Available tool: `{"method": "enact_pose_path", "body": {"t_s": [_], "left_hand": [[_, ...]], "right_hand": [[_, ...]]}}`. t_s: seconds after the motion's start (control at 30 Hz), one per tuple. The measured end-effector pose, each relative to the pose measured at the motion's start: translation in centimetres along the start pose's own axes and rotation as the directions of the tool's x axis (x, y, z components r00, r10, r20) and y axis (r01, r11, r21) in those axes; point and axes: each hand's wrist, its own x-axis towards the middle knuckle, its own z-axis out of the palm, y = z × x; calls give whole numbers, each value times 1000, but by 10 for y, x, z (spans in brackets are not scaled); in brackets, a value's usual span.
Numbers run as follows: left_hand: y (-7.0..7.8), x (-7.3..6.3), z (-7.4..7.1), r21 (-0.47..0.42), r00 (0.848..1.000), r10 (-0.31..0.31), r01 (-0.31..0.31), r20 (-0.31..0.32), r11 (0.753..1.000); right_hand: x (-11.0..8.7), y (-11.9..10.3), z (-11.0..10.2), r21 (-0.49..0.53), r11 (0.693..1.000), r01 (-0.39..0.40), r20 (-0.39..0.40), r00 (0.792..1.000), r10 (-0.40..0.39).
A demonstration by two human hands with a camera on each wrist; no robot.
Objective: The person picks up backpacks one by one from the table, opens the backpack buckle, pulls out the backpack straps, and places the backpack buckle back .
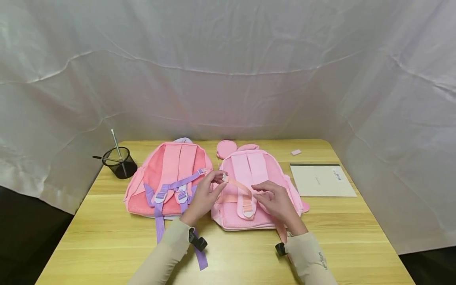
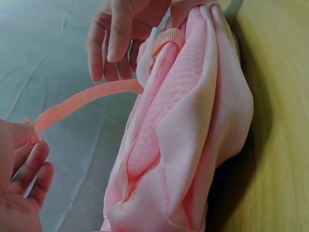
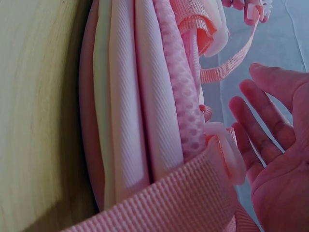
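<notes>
The pink backpack (image 1: 228, 222) lies with its shoulder straps facing up. Over it, my left hand (image 1: 204, 194) pinches the white clip (image 1: 225, 177) at the end of a peach webbing strap (image 1: 240, 186). This strap arcs up from the bag, and the left wrist view shows its end between thumb and fingers (image 2: 34, 166). My right hand (image 1: 276, 201) hovers over the bag's right side, fingers apart and loosely bent, holding nothing. Near its fingers in the right wrist view is a white plastic adjuster (image 3: 227, 150) with peach webbing through it.
Left of it lies a coral backpack (image 1: 139, 206) with purple straps (image 1: 159, 223), one hanging toward the table's front. A black mesh pen cup (image 1: 124, 169) holding pens stands at the back left. At the right are a notebook (image 1: 313, 184) and a small pink eraser (image 1: 295, 152).
</notes>
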Motion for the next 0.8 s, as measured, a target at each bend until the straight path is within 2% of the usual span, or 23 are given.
{"method": "enact_pose_path", "body": {"t_s": [0.17,0.4,0.63,0.8], "left_hand": [[0,-1,-3,3,1000,-17,17,2,1000],[2,-1,-8,35,998,-55,55,-10,998],[3,0,-16,36,995,-100,101,-16,994],[-1,1,-22,40,997,-80,80,-6,996]], "right_hand": [[0,-1,-2,-11,1000,-9,10,1000,9],[3,3,-8,-86,996,0,3,1000,1],[5,5,-14,-99,995,-5,-2,1000,4],[4,9,-16,-143,990,8,5,1000,-7]]}}
